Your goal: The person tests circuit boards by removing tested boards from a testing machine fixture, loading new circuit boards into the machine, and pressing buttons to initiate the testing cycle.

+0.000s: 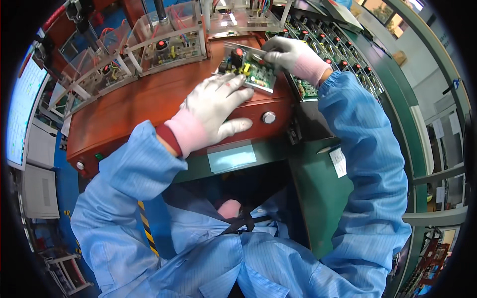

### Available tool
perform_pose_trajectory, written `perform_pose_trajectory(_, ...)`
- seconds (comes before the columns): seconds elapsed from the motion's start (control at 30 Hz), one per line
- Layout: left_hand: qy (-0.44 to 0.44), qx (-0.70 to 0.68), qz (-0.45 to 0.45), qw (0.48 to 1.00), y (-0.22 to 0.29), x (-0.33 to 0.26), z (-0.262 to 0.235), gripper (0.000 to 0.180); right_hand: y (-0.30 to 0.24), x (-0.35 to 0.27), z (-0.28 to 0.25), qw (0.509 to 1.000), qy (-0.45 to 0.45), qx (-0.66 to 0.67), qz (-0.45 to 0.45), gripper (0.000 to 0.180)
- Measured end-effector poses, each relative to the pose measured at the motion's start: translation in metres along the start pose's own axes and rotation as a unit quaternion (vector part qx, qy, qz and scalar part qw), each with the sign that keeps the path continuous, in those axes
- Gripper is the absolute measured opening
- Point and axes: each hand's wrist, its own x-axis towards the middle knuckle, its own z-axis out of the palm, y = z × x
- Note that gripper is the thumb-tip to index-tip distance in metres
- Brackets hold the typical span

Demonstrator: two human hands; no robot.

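Note:
A green circuit board (258, 74) on a pale metal plate is held tilted above the red-brown fixture (149, 104). It carries a red-topped part and yellow components and is slightly blurred. My right hand (290, 53), in a white glove with a pink cuff, grips the board's upper right edge with the fingers curled in. My left hand (214, 107), gloved the same way, lies palm down over the front of the fixture. Its fingers stretch toward the board's lower left edge and its thumb is spread apart; whether the fingertips press on the board is hard to tell.
Clear-walled test stations (166, 49) with wires and boards line the fixture's back. To the right, a black tray (343, 62) holds several similar boards. A round metal button (269, 117) sits on the fixture's front. A pen and white label (338, 161) lie on the green bench (318, 208).

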Motion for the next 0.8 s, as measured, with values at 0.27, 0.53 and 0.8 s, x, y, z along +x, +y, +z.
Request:
perform_pose_trajectory(0.27, -0.017, 0.066, -0.135, 0.988, 0.009, 0.040, 0.021, 0.064, 0.043, 0.016, 0.023, 0.916, 0.078, 0.393, 0.022, 0.051)
perform_pose_trajectory(0.53, -0.046, 0.074, -0.150, 0.985, 0.015, 0.051, 0.018, 0.067, 0.056, 0.030, 0.010, 0.934, 0.042, 0.354, 0.014, 0.048)
perform_pose_trajectory(0.8, -0.084, 0.068, -0.155, 0.982, 0.007, 0.066, 0.011, 0.068, 0.052, 0.046, -0.084, 0.831, 0.156, 0.509, -0.162, 0.031)
